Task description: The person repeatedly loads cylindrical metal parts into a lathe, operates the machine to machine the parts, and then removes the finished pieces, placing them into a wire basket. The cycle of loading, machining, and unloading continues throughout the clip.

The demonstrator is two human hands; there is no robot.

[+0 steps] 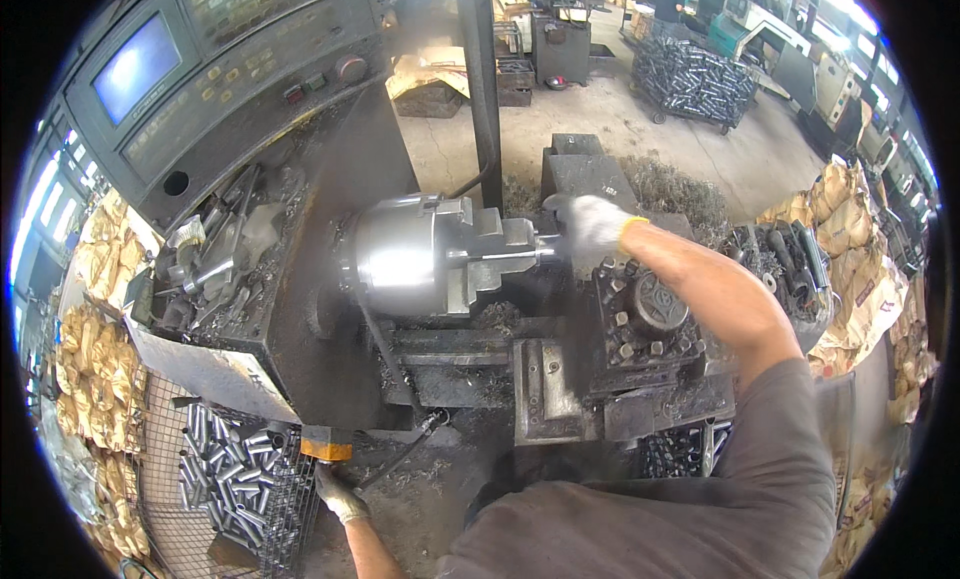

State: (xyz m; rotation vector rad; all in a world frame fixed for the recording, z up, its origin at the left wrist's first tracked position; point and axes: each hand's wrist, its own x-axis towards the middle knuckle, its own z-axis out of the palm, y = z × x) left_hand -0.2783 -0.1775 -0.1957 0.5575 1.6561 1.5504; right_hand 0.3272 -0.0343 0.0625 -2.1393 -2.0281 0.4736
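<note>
My right hand (pixel 592 225), in a white work glove with a yellow cuff, is closed at the outer end of a short shiny metal tube (pixel 546 249). That tube sits between the stepped jaws (pixel 488 241) of a lathe chuck (pixel 398 257), whose round body looks smooth and bright. Low on the left, my gloved left hand (pixel 341 497) is up against the underside of an orange block (pixel 327 446) at the machine's lower corner. The block hides its fingertips, so its grip does not show. Just right of the chuck, under my right forearm, stands the square tool post (pixel 648 324).
A wire basket (pixel 160 519) of cut metal tubes stands at lower left. Tools and shavings cover the headstock top (pixel 225 249), beside the control panel (pixel 230 69). Metal chips (pixel 672 191) lie behind the carriage. Farther back are a loaded cart (pixel 694 79) and a person (pixel 667 1).
</note>
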